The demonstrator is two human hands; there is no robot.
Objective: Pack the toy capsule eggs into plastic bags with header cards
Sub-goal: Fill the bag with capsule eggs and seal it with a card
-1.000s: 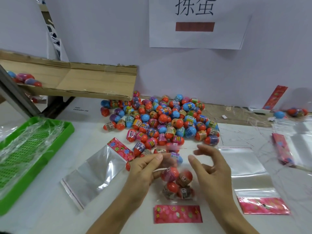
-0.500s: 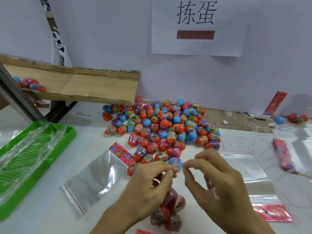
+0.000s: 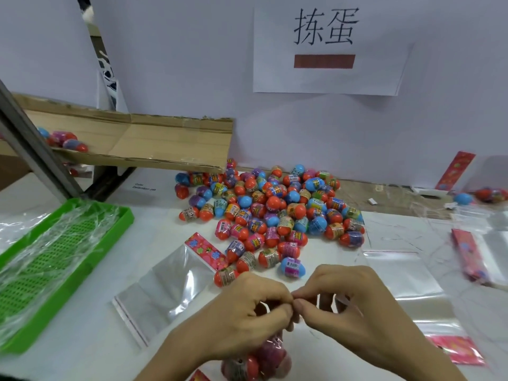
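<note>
1. Step in hand, by the look of it: closing the mouth of the clear plastic bag of red capsule eggs (image 3: 255,361).
2. Left hand (image 3: 244,312) and right hand (image 3: 354,314) both pinching the bag top, fingertips meeting.
3. Bag hanging just below the hands, long axis roughly vertical, mouth up.
4. Next, probably: fitting the red flowered header card (image 3: 198,376), at the frame edge under the left wrist.
</note>
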